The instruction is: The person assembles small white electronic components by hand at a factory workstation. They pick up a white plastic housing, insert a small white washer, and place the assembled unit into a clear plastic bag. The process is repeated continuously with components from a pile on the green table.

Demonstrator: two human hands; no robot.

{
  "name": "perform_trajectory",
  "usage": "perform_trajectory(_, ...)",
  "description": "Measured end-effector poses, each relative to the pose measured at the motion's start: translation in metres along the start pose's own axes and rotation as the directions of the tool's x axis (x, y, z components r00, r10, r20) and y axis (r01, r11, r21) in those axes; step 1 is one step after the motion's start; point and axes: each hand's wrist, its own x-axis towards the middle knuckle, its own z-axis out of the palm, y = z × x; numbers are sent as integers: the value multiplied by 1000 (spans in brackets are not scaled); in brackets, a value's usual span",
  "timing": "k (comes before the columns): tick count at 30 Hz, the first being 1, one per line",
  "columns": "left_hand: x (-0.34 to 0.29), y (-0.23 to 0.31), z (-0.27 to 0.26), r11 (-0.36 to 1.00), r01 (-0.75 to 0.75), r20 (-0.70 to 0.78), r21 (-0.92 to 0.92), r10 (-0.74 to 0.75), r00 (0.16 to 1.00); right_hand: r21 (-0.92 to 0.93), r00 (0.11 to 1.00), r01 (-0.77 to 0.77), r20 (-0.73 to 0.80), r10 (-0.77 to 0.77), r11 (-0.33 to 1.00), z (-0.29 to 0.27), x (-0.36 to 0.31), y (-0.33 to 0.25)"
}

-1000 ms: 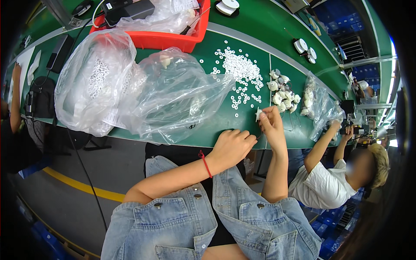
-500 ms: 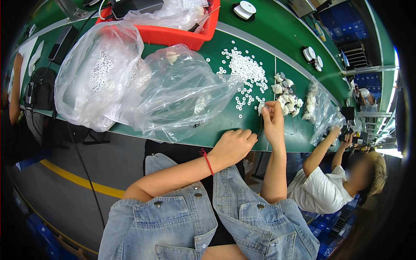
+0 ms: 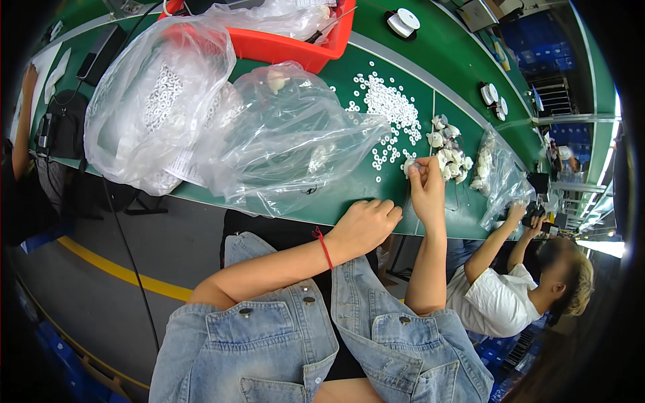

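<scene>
The right hand [image 3: 428, 191] pinches a small white part [image 3: 408, 166] between thumb and forefinger, just above the bench [image 3: 356, 183] and a little in from its near edge, at the fringe of some scattered rings. The left hand [image 3: 366, 220] rests at that near edge with its fingers curled downward; whether it grips the thin wire that seems to run between the 2 hands, I cannot tell. A red cord bracelet [image 3: 322, 247] circles the left wrist. The step in hand looks to be the handling of 1 white part held up off the surface; the next move seems to call for a firm pinch, a steady wrist and care not to snag the wire. Beyond the right hand, loose white rings [image 3: 393, 107] spread toward the far edge, and just right of them lies a heap of white parts [image 3: 455, 168] with dark bits among them. Farther along toward the right end lies a transparent bag with white pieces [image 3: 505, 180]. Left of the hands, a crumpled transparent bag [image 3: 289, 148] sprawls near the near edge, beside a fuller transparent bag of rings [image 3: 144, 127]. A red bin [image 3: 282, 47] stands behind them toward the far edge. Past that edge, on another green surface, sit white spools [image 3: 403, 22]. Off the right end, a co-worker in a white shirt [image 3: 500, 302] has both arms at the bench.
</scene>
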Motion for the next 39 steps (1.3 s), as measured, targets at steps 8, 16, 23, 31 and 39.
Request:
perform_trajectory(8,0,-1,0,1000,-12,-5,-4,12,1000,-144,1000,-16,19,19,990,-4,0,-12)
perform_trajectory(16,0,-3,4,999,-32,-6,15,32,999,-231,979,112,193,-67,967,-14,13,-15)
perform_trajectory(23,0,-1,3,999,-30,-16,16,30,999,-358,915,265,385,-117,895,-24,29,-33)
perform_trajectory(31,1,-2,0,999,-22,5,-33,22,1000,-504,858,479,442,-262,719,-19,26,-48)
perform_trajectory(39,0,-2,-2,994,2,-25,-105,-5,1000,-437,861,443,449,-237,783,-22,29,-44)
